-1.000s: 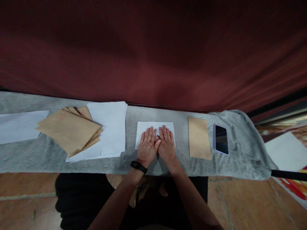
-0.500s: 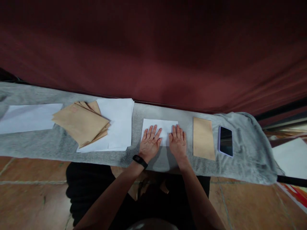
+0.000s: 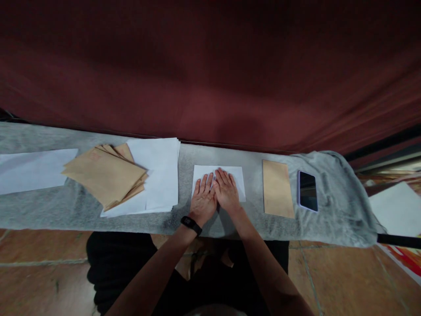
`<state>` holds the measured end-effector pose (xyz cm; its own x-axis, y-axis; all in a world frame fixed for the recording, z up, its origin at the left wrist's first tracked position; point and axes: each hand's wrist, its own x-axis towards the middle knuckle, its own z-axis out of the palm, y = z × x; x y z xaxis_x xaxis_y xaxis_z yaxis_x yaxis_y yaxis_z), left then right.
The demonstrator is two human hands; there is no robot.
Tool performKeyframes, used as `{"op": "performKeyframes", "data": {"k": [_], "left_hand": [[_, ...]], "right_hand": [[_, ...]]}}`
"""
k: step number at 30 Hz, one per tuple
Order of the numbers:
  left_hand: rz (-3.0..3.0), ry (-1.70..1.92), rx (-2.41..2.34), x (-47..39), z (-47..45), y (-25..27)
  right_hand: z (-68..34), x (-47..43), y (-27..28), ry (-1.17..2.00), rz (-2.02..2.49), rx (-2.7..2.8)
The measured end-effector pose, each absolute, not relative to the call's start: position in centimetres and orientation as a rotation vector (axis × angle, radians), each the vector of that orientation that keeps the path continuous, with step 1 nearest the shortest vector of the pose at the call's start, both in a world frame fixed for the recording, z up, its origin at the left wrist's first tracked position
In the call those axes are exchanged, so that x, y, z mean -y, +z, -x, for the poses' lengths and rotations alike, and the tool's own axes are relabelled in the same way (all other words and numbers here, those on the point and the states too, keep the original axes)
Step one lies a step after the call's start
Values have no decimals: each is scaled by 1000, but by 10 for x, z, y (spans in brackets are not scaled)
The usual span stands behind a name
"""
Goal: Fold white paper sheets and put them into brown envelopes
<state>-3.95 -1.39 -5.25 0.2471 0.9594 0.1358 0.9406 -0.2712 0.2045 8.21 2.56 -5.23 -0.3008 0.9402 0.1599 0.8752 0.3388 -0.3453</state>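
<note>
A white sheet of paper (image 3: 241, 182), which looks folded, lies flat on the grey cloth in front of me. My left hand (image 3: 203, 199) rests palm down on its left part, fingers stretched out, with a black band on the wrist. Beside it my right hand (image 3: 226, 191) lies flat near the middle of the sheet, its fingers pointing away from me and its thumb side against the left hand. Both hands hide much of the paper. To the right, a single brown envelope (image 3: 278, 188) lies apart from the hands.
A pile of brown envelopes (image 3: 105, 175) overlaps a stack of white paper (image 3: 162, 175) on the left. Another white sheet (image 3: 33, 170) lies farther left. A phone (image 3: 308, 191) rests right of the single envelope. Behind the grey cloth (image 3: 342, 206) hangs a dark red curtain (image 3: 197, 101).
My right hand has slid left across the paper, from its right edge to beside my left hand. The left hand stays in nearly the same place; the view has shifted slightly.
</note>
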Motion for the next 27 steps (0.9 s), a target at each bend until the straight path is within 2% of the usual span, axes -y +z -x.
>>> {"op": "performKeyframes", "data": {"k": [13,21,27], "left_hand": [[-2199,547,-2139,-13,41,-56],[-2381,534,-1841,-31,22,-58],[-2367,541,-1923,-30,34,-61]], "right_hand": [[-98,-33,-61,75,1828,2085],[-100,-32,-60,102,1843,2123],[-100,-32,-60,80,1829,2145]]}}
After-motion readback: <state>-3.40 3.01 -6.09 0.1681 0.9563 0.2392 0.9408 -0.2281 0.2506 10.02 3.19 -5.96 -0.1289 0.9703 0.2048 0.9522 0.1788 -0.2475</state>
